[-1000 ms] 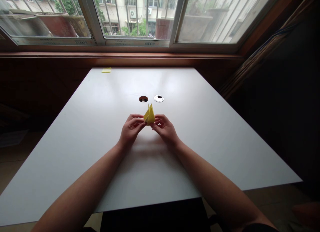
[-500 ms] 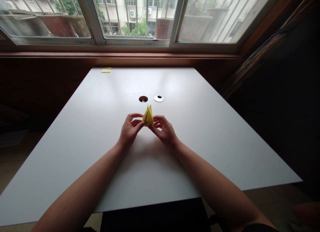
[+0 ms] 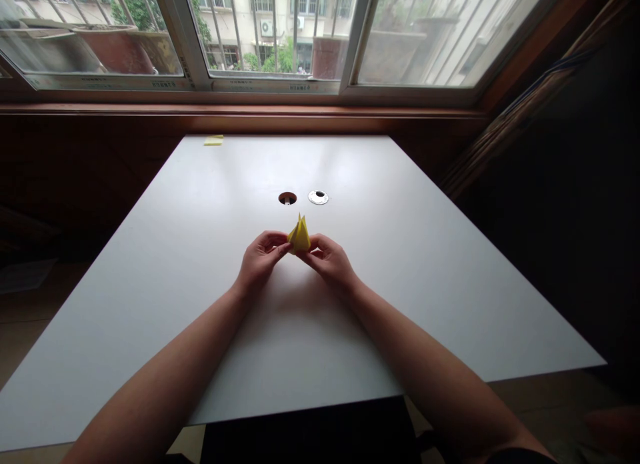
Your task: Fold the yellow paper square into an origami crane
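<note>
A small piece of folded yellow paper, with pointed tips rising at its top, is held between my two hands above the middle of the table. My left hand pinches its left side, thumb in front and fingers behind. On the other side my right hand grips the lower right of the paper between thumb and fingers. Some fingertips are hidden behind the paper.
The white table has a round hole beyond my hands, with a round white cover beside it. Yellow paper slips lie near the far left edge. A barred window stands behind the table.
The folded paper has turned a little and moved slightly down and to the right. The fingers of both hands have closed in more tightly around it.
</note>
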`<state>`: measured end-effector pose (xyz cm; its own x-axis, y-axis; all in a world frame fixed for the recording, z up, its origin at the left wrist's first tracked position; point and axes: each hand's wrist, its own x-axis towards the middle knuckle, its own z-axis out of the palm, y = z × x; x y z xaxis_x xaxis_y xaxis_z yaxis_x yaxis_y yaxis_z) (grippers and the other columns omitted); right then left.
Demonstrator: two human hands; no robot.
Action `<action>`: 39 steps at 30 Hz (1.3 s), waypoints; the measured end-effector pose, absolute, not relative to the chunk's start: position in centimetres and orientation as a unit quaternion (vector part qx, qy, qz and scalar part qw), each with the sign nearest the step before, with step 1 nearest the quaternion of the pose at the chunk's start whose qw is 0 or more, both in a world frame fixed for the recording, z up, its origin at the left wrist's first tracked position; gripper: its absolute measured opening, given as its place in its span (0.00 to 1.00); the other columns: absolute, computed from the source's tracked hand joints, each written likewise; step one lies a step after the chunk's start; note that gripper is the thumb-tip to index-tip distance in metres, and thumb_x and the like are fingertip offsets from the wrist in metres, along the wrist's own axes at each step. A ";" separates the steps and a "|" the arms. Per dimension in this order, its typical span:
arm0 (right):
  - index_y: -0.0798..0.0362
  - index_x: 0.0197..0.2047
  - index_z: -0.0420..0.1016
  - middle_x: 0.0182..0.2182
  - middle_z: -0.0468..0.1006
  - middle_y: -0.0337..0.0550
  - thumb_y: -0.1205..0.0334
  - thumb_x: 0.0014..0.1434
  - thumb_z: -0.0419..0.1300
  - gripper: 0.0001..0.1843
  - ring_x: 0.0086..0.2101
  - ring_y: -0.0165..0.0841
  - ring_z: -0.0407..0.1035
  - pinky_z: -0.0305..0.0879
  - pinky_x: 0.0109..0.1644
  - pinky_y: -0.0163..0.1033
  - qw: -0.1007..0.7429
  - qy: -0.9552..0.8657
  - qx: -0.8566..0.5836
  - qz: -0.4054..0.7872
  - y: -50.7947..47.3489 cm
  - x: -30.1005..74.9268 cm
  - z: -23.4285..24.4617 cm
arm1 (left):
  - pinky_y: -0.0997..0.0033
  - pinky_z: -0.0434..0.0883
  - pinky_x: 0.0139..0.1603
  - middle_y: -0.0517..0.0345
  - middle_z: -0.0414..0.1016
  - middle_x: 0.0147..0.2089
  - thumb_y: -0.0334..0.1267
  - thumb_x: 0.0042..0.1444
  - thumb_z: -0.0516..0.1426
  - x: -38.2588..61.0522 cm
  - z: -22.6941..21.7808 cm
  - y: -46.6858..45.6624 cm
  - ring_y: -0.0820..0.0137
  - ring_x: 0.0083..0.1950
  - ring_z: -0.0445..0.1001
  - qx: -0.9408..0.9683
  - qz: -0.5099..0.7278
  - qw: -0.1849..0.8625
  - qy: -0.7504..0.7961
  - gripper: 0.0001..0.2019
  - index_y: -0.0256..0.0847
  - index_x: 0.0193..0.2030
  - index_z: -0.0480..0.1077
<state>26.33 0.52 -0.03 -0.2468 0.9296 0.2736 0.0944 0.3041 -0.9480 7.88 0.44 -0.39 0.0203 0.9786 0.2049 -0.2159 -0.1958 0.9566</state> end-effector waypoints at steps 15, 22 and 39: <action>0.52 0.39 0.78 0.34 0.78 0.41 0.48 0.56 0.68 0.16 0.34 0.33 0.71 0.71 0.38 0.39 0.437 -0.674 -0.387 0.453 0.5 26.2 0.0 | 0.69 0.71 0.47 0.54 0.76 0.42 0.44 0.58 0.64 7.7 0.1 0.1 0.65 0.46 0.75 0.559 0.557 0.463 0.403 0.12 0.41 0.45 0.79; 0.52 0.38 0.78 0.34 0.78 0.42 0.48 0.56 0.67 0.16 0.34 0.33 0.72 0.71 0.37 0.39 0.435 -0.668 -0.396 0.455 0.5 26.2 0.2 | 0.67 0.71 0.48 0.54 0.79 0.40 0.44 0.55 0.66 7.6 -0.2 0.3 0.65 0.45 0.76 0.519 0.573 0.494 0.398 0.12 0.40 0.41 0.79; 0.51 0.37 0.77 0.32 0.76 0.40 0.48 0.58 0.66 0.14 0.33 0.32 0.71 0.69 0.36 0.38 0.439 -0.715 -0.402 0.366 0.5 26.4 0.6 | 0.70 0.72 0.44 0.57 0.75 0.38 0.45 0.55 0.66 7.7 -0.1 0.2 0.69 0.41 0.75 0.535 0.567 0.496 0.382 0.12 0.39 0.39 0.74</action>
<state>26.41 0.50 0.63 -0.2904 0.8971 0.3331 0.2538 0.4078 -0.8771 7.75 0.20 -0.14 0.0644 0.9718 0.2269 -0.1547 -0.2149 0.9643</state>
